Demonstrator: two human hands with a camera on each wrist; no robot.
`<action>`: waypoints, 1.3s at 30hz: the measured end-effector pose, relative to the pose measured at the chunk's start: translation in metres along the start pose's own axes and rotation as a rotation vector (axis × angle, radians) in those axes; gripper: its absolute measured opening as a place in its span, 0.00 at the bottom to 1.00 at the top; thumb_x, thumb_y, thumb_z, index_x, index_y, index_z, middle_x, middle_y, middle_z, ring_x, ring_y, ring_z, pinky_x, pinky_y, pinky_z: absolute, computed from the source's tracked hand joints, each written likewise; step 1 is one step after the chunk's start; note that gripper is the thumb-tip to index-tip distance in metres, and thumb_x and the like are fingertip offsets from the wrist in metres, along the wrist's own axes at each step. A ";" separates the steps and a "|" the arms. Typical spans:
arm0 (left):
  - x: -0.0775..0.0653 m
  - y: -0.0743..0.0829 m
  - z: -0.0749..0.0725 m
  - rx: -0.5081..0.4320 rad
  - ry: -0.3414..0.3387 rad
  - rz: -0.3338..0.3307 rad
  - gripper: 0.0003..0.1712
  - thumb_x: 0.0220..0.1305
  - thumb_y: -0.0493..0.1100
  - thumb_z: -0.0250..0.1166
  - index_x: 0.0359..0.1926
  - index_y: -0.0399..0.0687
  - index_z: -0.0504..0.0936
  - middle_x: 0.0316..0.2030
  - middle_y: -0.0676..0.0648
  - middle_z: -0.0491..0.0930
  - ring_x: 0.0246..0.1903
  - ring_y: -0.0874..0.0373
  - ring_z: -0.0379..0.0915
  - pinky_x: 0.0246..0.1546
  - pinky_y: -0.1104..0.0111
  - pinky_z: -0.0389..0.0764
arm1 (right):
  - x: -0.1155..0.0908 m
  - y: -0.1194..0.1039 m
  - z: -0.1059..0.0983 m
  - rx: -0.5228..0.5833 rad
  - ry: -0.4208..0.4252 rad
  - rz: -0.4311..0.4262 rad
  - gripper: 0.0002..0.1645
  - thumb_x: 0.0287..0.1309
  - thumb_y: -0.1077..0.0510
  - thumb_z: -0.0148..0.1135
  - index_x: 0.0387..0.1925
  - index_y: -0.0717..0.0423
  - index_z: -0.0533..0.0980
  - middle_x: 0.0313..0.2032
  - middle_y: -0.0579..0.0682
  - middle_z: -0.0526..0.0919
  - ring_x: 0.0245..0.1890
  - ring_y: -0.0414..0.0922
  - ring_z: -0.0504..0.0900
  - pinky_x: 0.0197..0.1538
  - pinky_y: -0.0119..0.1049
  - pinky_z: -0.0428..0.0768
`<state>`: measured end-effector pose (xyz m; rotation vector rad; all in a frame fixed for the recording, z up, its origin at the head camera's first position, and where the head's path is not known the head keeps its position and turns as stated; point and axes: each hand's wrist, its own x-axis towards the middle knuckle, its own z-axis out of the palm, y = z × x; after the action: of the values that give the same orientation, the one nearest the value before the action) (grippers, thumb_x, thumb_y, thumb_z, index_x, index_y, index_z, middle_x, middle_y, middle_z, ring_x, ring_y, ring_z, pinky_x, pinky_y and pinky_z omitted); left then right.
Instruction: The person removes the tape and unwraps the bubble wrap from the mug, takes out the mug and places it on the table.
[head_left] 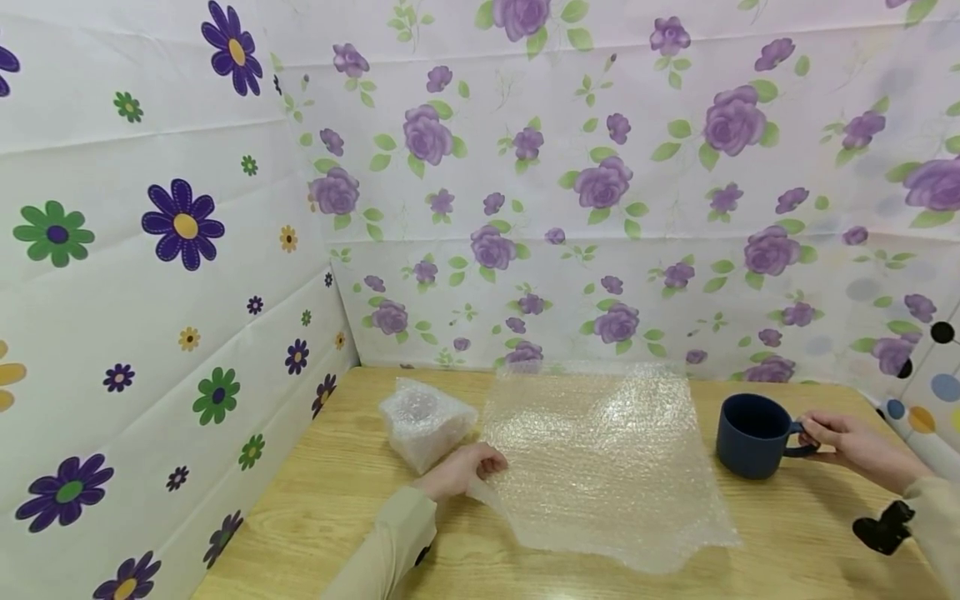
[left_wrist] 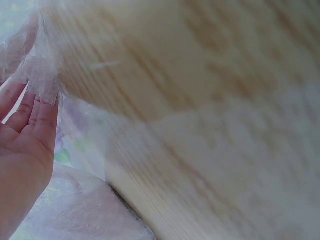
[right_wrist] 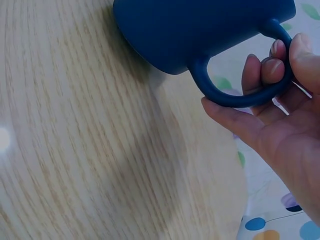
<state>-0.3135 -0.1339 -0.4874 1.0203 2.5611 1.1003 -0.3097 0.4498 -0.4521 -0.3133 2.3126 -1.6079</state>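
Observation:
A clear sheet of bubble wrap (head_left: 600,467) lies spread on the wooden table. My left hand (head_left: 467,468) pinches its left edge, and the corner there lifts a little. Seen from the left wrist, film covers the fingertips of that hand (left_wrist: 30,135). My right hand (head_left: 847,446) grips the handle of a dark blue mug (head_left: 750,442) to the right of the sheet. Fingers pass through the handle (right_wrist: 235,97) in the right wrist view, the thumb pressing on its outer side. The mug is upright, its mouth facing up.
Just beyond my left hand sits a bundle wrapped in bubble wrap (head_left: 427,421); its contents are blurred by the film. Flowered sheeting (head_left: 525,208) hangs along the table's back edge and left side. Bare wood (head_left: 300,517) shows at the front left.

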 end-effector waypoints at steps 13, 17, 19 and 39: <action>-0.001 0.005 0.000 -0.004 -0.001 0.007 0.18 0.48 0.21 0.59 0.43 0.28 0.75 0.36 0.38 0.74 0.36 0.44 0.70 0.39 0.61 0.73 | -0.001 0.010 0.001 -0.006 0.047 0.018 0.21 0.69 0.50 0.40 0.34 0.68 0.63 0.33 0.57 0.66 0.33 0.48 0.71 0.43 0.51 0.73; -0.001 0.006 -0.001 -0.011 -0.007 0.008 0.19 0.47 0.21 0.60 0.44 0.27 0.75 0.36 0.37 0.74 0.37 0.43 0.70 0.40 0.60 0.73 | -0.001 0.013 -0.002 0.000 0.047 0.007 0.21 0.69 0.51 0.38 0.34 0.67 0.64 0.33 0.57 0.67 0.34 0.47 0.72 0.42 0.51 0.74; -0.001 0.006 -0.001 -0.007 -0.009 0.009 0.19 0.47 0.21 0.61 0.44 0.27 0.75 0.37 0.37 0.74 0.37 0.43 0.70 0.40 0.60 0.72 | -0.001 0.014 -0.004 -0.005 0.036 -0.007 0.22 0.70 0.51 0.38 0.35 0.70 0.64 0.33 0.58 0.67 0.34 0.48 0.72 0.42 0.51 0.74; -0.002 0.001 0.001 -0.011 0.009 0.016 0.19 0.46 0.24 0.64 0.43 0.28 0.75 0.37 0.38 0.75 0.37 0.44 0.70 0.40 0.60 0.73 | 0.002 0.016 -0.006 -0.155 0.065 -0.066 0.24 0.70 0.51 0.35 0.38 0.72 0.64 0.34 0.59 0.67 0.34 0.42 0.73 0.40 0.46 0.75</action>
<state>-0.3117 -0.1343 -0.4875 1.0374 2.5553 1.1240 -0.3141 0.4598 -0.4653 -0.3816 2.5076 -1.4922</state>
